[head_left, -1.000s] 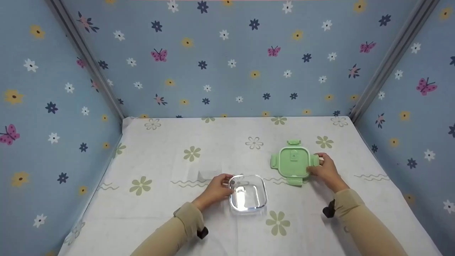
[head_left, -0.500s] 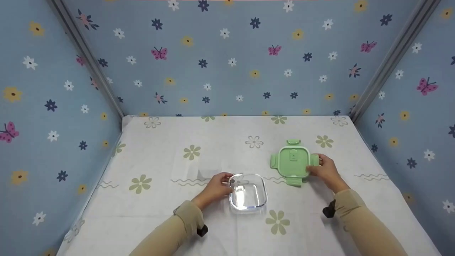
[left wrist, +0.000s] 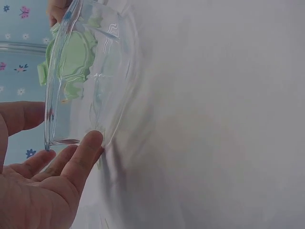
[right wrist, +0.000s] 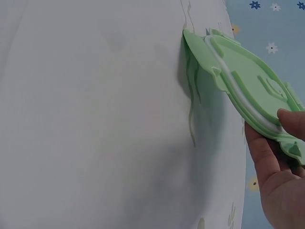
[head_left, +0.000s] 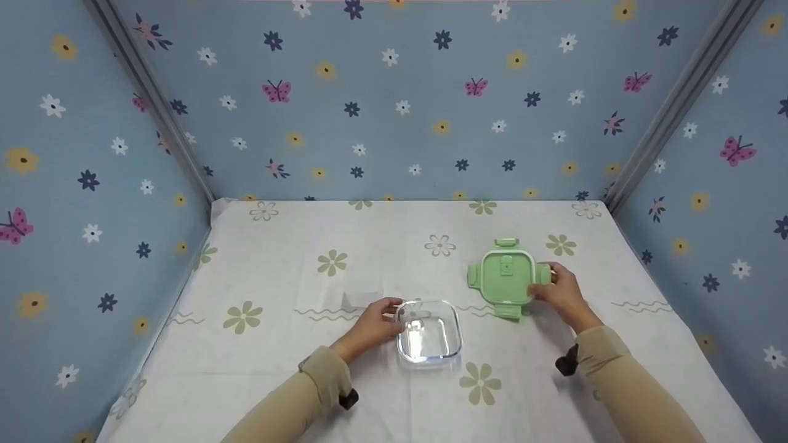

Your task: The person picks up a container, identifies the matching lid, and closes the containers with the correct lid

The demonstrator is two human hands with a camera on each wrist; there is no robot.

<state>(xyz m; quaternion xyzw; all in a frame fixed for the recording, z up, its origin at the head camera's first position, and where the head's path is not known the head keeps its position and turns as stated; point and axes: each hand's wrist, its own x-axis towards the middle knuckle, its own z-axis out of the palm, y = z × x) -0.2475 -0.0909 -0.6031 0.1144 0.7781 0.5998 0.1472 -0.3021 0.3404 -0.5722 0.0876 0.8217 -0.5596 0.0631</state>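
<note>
A clear glass food container (head_left: 429, 335) with rounded corners stands on the cloth near the middle. My left hand (head_left: 375, 325) grips its left wall, with the thumb at the rim and the fingers (left wrist: 85, 160) against the outside. Farther right, a green lid (head_left: 508, 278) has its side flaps spread out. My right hand (head_left: 561, 294) pinches the lid's right edge, thumb on top and fingers underneath. In the right wrist view the lid (right wrist: 252, 78) is tilted, its held side raised off the cloth and its far flap low, close to the surface.
A white flowered cloth (head_left: 258, 369) covers the table. Behind the left hand lies a small, pale, see-through piece (head_left: 362, 299), hard to make out. Blue patterned walls (head_left: 394, 111) close off the back and both sides, with grey posts (head_left: 665, 117) at the corners.
The lid and my right hand have shifted slightly away and to the left. My left hand and the glass container stay in place.
</note>
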